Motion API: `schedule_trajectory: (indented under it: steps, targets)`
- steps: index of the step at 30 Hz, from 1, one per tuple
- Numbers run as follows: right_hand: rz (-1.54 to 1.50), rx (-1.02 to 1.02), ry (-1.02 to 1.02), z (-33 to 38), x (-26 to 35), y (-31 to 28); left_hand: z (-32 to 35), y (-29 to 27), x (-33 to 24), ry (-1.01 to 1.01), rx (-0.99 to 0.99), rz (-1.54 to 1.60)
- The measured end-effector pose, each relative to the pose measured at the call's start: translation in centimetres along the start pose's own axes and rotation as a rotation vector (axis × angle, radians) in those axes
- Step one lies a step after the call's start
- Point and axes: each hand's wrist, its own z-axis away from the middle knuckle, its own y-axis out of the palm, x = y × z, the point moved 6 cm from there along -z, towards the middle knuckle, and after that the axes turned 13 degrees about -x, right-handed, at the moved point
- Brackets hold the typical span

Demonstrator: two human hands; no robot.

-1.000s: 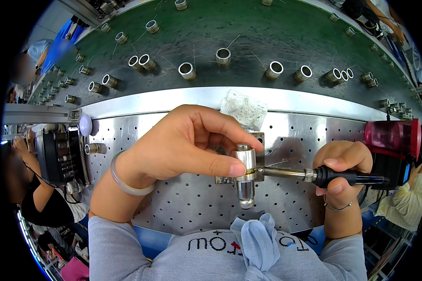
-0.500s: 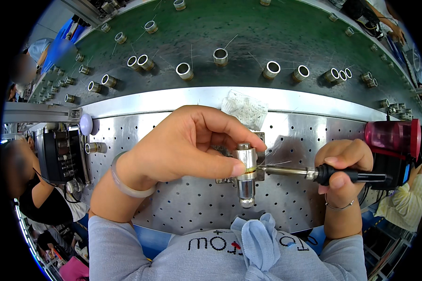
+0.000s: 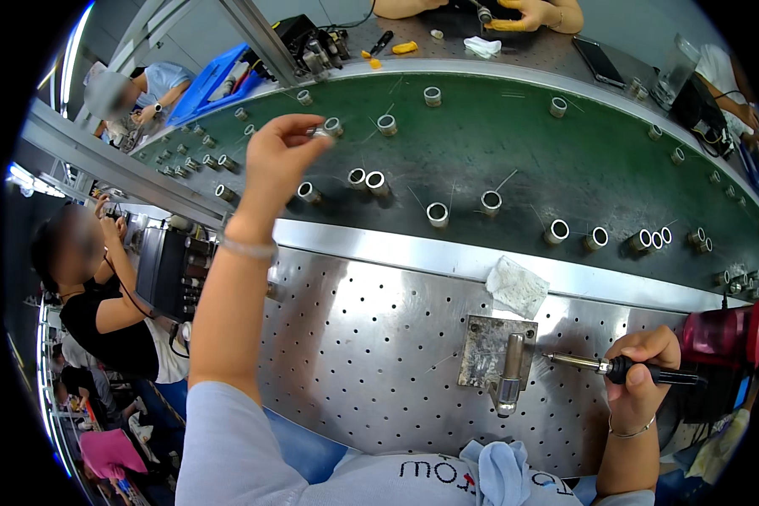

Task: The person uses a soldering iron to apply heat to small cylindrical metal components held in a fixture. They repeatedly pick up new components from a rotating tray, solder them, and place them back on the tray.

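Note:
My left hand (image 3: 282, 160) reaches out over the green belt, thumb and fingers pinched on a small silver metal sleeve (image 3: 319, 133), largely covered by the fingertips. Just beside it stands another ring-shaped sleeve (image 3: 334, 126); whether the two touch I cannot tell. My right hand (image 3: 637, 371) grips a soldering iron (image 3: 620, 368) by its black handle, the metal tip pointing left. Left of that tip a bare metal post (image 3: 511, 371) lies over a stained fixture plate (image 3: 479, 341) on the perforated metal worktop (image 3: 371, 363).
Short metal sleeves with thin wires stand scattered along the green conveyor belt (image 3: 464, 160). A crumpled white cloth (image 3: 516, 285) lies by the belt's metal edge. A dark red container (image 3: 725, 333) stands at the right. Co-workers sit to the left and across the belt.
The left hand has lifted the sleeve off the post and carried it forward and left over the belt. The soldering iron has drawn away from the post. The view has shifted.

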Motion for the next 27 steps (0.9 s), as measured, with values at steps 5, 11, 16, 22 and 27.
schedule_trajectory:
  steps: [5, 11, 16, 22, 27]
  targets:
    - [0.022, -0.031, 0.019, -0.1, -0.3, -0.4, -3.6, -3.2, 6.7, 0.074, -0.062, -0.515]
    - [0.041, -0.062, 0.013, -0.2, -0.2, -0.8, 0.5, -2.8, 2.0, 0.217, 0.083, -0.351]
    - [0.010, -0.053, 0.031, -0.1, -0.2, -0.4, 4.3, -2.3, 0.9, 0.296, 0.198, -0.466]
    - [0.054, -0.066, 0.024, 0.0, 0.2, -0.6, 9.3, 3.5, -6.6, -0.208, 0.395, 0.309]
    - [0.014, -0.039, 0.039, 0.0, 0.0, -0.7, 15.6, 9.4, -10.5, -0.600, 0.824, 0.737]
